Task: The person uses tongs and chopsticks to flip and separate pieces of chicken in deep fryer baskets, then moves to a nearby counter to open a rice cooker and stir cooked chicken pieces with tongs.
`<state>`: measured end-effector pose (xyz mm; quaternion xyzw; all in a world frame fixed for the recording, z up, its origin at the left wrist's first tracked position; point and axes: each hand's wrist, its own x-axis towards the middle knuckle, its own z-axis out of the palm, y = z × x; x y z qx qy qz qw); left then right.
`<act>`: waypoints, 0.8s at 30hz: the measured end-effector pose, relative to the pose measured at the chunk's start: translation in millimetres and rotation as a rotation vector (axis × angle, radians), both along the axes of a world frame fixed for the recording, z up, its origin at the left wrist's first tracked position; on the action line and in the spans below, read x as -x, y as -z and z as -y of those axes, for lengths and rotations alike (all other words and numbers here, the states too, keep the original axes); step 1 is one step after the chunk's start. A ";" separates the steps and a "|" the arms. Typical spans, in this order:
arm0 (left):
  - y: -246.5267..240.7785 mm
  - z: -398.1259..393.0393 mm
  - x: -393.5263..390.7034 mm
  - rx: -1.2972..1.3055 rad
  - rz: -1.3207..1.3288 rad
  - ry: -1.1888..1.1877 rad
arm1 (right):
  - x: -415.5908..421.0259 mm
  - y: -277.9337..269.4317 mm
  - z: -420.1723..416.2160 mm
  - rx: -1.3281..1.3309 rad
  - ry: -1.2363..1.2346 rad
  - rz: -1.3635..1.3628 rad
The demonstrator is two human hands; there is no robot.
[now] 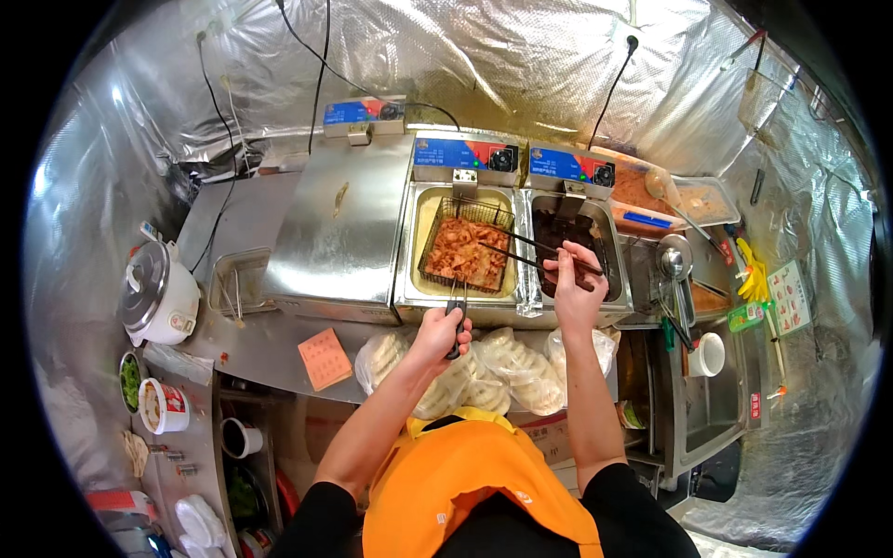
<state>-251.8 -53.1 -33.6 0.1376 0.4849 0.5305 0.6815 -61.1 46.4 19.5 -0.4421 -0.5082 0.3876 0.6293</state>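
My left hand (441, 332) grips the dark handle (457, 322) of a wire fry basket (509, 222). Reddish-brown pieces of food (460, 251), perhaps meat, fill the basket. It sits over the left well of a fryer, where yellowish oil (423, 216) shows around it. In my right hand (579, 289) is a pair of long black chopsticks (523, 244); their tips reach into the food from the right. Below that hand lies the right fryer well, holding dark liquid (572, 227).
Plastic bags of pale flatbreads (523, 370) line the counter's front edge. Left are a steel lid (335, 237), an orange notepad (325, 359) and a white rice cooker (162, 293). Right are ladles (673, 261), a tub of reddish food (638, 185) and a sink (711, 411). Black cords hang behind.
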 end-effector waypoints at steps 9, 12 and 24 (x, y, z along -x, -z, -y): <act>28.7 -18.9 0.1 0.169 0.078 0.006 | 42.0 85.9 -50.9 0.276 -0.125 -0.032; 27.2 -21.6 4.2 0.168 0.087 0.000 | 30.7 84.2 -56.3 0.181 -0.028 0.085; 22.5 -22.2 11.2 0.210 0.067 0.038 | 38.5 85.5 -73.4 0.259 -0.240 0.067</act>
